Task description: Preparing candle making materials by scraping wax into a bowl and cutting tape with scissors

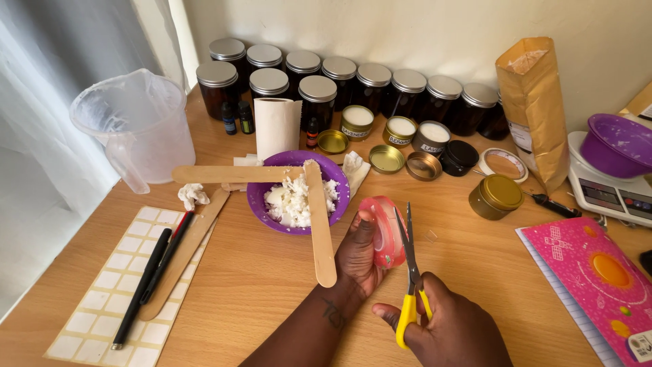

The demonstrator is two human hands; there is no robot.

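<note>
My left hand (358,253) grips a pink roll of clear tape (384,228) just in front of a purple bowl (261,200). My right hand (448,326) holds yellow-handled scissors (409,268), blades pointing up against the roll's right side. The bowl holds white wax flakes (295,200). Two wooden sticks (319,224) lie across the bowl's rim, one pointing left, one pointing toward me.
A clear plastic jug (139,122) stands at left. Several dark lidded jars (339,78) line the wall, small tins (496,197) in front. Brown paper bag (536,109), scale with purple bowl (611,170), pink notebook (598,278), label sheet with pens (115,292).
</note>
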